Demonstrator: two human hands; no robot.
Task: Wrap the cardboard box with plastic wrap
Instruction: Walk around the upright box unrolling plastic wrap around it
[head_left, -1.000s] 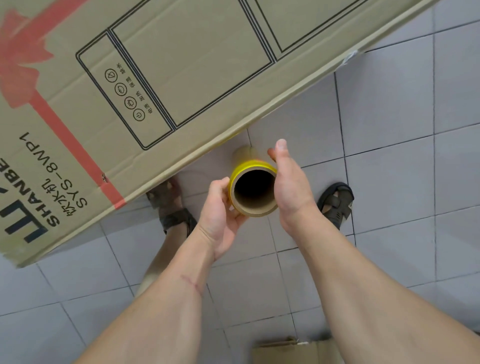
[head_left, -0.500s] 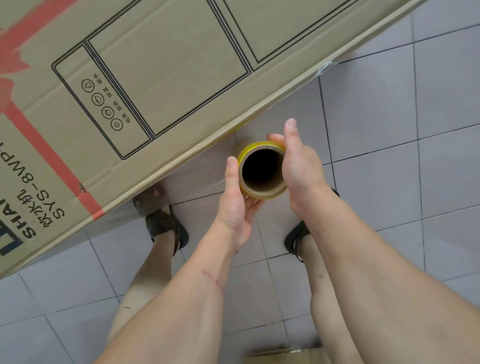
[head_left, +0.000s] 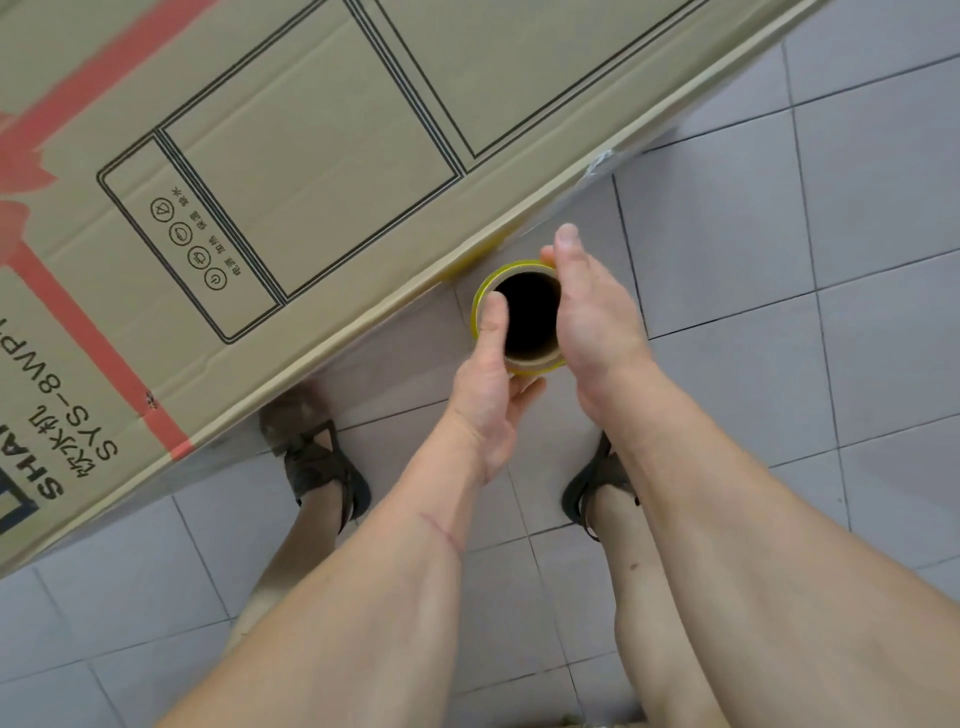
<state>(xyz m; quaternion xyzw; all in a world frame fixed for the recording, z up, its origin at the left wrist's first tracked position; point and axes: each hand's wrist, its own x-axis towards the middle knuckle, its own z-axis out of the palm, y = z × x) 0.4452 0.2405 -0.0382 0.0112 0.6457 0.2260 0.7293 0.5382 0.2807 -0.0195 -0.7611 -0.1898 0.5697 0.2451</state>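
**Roll held upright beside the box edge**

A large cardboard box (head_left: 311, 171) fills the upper left above the grey tiled floor (head_left: 831, 260). Just beside its lower edge, the plastic wrap roll (head_left: 524, 317) stands on end, hollow core facing the camera. The right hand (head_left: 592, 312) cups its right side, fingers together. The left hand (head_left: 488, 395) grips it from below, thumb pressed on the rim.

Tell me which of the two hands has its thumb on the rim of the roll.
The left hand: its thumb lies across the plastic wrap roll rim. The right hand only presses the side.
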